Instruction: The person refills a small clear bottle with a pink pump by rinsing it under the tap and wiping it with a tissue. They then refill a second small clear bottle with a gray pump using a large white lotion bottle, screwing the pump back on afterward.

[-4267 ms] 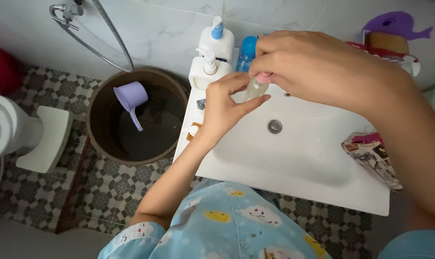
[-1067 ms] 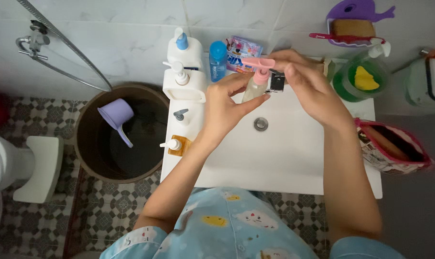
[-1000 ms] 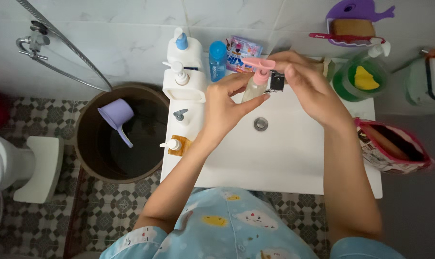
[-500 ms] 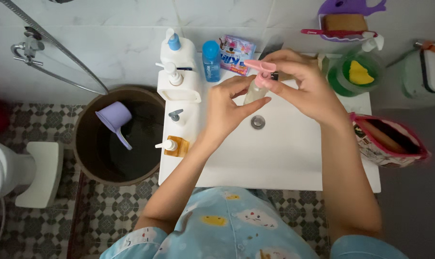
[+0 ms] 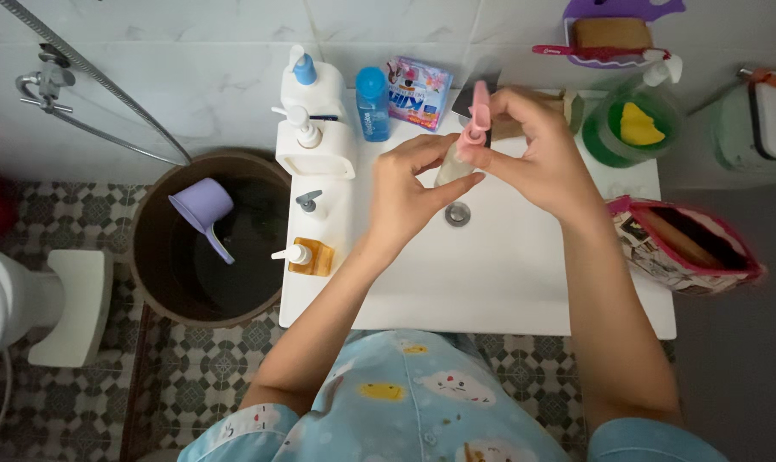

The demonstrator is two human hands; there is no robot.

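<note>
Your left hand (image 5: 405,192) grips the small clear plastic bottle (image 5: 450,166) above the white ceramic sink (image 5: 508,274); your right hand (image 5: 538,154) fingers pinch its pink pump cap (image 5: 476,120).

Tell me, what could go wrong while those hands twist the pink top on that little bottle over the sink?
The small clear bottle is pinched only by the left hand, so it might slip into the white sink. The right hand grips just the pink pump top; if that comes loose, liquid could spill. The blue-capped bottle and other bottles stand close by, so an elbow swing could perhaps knock one over.
</note>
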